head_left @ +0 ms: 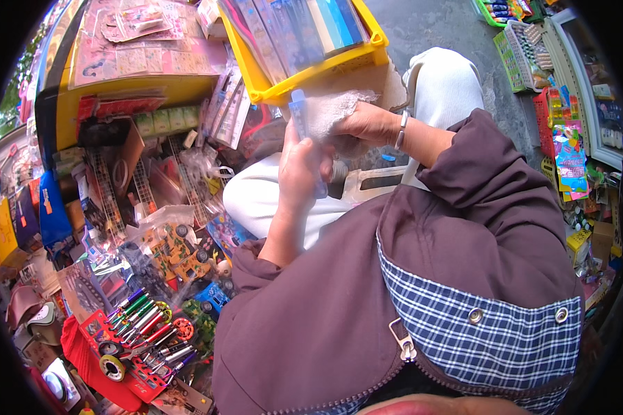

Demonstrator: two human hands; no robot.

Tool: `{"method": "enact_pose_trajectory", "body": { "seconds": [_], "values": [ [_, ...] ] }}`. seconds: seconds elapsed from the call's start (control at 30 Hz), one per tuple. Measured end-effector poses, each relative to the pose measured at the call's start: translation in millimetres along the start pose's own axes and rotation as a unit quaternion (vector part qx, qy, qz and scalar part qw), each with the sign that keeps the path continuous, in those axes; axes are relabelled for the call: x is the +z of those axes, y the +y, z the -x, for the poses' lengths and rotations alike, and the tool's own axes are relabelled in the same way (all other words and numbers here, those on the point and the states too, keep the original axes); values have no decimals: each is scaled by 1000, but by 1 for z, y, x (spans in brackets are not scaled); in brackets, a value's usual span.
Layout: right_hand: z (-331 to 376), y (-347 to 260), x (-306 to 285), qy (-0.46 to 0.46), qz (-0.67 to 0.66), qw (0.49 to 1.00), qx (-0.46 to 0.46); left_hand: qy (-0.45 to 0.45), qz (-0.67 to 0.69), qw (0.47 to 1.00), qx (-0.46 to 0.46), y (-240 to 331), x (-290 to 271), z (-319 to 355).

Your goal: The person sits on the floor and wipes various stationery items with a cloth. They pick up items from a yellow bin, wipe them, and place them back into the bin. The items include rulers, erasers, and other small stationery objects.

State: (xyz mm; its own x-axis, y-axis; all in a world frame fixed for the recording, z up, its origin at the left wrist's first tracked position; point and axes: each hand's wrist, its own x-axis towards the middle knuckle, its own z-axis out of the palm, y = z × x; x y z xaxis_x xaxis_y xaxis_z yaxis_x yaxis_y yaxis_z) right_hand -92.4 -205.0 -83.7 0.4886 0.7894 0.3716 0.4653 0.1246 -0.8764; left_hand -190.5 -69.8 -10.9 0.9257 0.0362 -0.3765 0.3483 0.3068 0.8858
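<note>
Left hand point(299, 164) on blue stick point(298, 111), right hand point(367, 124) on white wad point(331, 116)

Left fingers wrap the translucent stick, tilted above the lap. Right fingers are curled on the crumpled wad just beside it; exact grip can't be told. Yellow crate point(378, 43) of flat packs sits just beyond. Grey floor point(436, 24) past the knees. Toy vehicles point(180, 252) and pens point(145, 312) crowd the left, baskets point(522, 62) line the right.

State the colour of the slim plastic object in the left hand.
The slim plastic object is pale blue, clearest in the head view.
</note>
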Motion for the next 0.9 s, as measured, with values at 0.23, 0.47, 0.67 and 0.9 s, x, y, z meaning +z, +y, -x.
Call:
{"method": "enact_pose_trajectory", "body": {
  "seconds": [0.23,0.47,0.67,0.9],
  "values": [
    [0,-2,-4,19,49,999,-5,-27,-31,999,19,-4,1,-2],
    [1,-8,-7,51,-127,982,129,-24,-43,999,19,-2,4,0],
    [0,3,-5,150,-34,987,53,3,-70,997,29,-7,4,2],
    [1,12,-6,110,-244,947,176,1,-47,999,-6,-16,-6,3]
  ]
}}
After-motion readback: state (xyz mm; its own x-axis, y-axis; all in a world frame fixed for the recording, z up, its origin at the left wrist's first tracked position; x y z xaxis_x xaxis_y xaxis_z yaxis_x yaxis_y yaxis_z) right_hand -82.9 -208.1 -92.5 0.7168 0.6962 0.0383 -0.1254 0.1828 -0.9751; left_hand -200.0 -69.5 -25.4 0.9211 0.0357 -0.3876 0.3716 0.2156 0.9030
